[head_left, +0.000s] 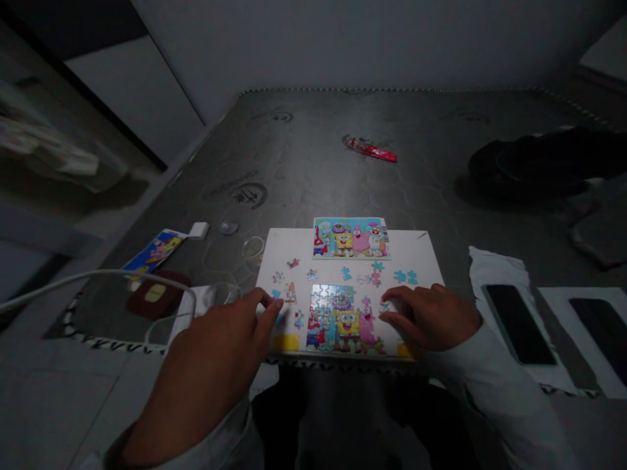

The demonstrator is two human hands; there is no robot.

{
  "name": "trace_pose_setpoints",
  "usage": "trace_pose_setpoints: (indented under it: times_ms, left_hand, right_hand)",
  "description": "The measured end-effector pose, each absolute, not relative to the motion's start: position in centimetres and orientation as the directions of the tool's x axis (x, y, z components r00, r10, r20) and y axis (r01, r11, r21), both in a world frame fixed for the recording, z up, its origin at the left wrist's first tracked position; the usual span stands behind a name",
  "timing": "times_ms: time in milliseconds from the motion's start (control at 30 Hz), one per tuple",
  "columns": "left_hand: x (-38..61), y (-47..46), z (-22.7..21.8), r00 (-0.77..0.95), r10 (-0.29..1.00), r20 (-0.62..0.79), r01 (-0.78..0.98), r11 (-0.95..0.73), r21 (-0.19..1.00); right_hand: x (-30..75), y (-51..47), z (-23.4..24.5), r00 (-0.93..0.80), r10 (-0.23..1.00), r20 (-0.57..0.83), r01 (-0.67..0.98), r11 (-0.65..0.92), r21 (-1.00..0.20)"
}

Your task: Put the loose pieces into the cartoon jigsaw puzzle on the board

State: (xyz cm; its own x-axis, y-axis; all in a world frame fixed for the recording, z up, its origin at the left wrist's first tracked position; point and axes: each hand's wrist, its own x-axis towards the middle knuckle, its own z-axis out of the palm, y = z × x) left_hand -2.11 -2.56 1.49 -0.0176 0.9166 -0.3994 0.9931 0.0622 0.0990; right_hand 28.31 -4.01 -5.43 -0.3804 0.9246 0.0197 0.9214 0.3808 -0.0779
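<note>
A white board (pixel 421 251) lies on the table's near edge with a partly built cartoon jigsaw (pixel 337 320) on it. A printed reference picture (pixel 351 237) rests at the board's far side. Several loose pieces (pixel 376 274) are scattered between them. My left hand (pixel 215 352) reaches in from the lower left, its fingertips pinching a loose piece (pixel 279 313) at the board's left part. My right hand (pixel 431 316) lies on the board's right side, fingers curled on a small piece (pixel 385 305) just right of the jigsaw.
The dark glass table (pixel 304 156) holds a red tube (pixel 370 150) far back, a dark object (pixel 533 163) at right, two phones (pixel 519 323) on white paper, clear lids (pixel 253 248), a cartoon card (pixel 154 251), a white cable (pixel 98 277) and a maroon case (pixel 154 297) at left.
</note>
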Motion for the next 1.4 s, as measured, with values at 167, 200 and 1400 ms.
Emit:
trace_pose_setpoints:
  times_ms: [167,200,1400]
  left_hand:
    - [-3.1,-2.3,1.7,-0.106,0.913,-0.394,0.991,0.129,0.032]
    - [-3.2,-2.3,1.7,-0.105,0.912,-0.396,0.991,0.131,0.040]
    - [-1.4,0.7,-1.3,0.100,0.946,-0.309,0.956,-0.006,0.292]
  right_hand:
    - [29.5,-3.8,-6.4,-0.442,0.897,0.027,0.892,0.442,-0.098]
    - [29.6,-3.8,-6.5,-0.442,0.897,0.024,0.892,0.442,-0.096]
    - [27.6,-3.6,-4.1,-0.344,0.922,-0.177,0.936,0.323,-0.137]
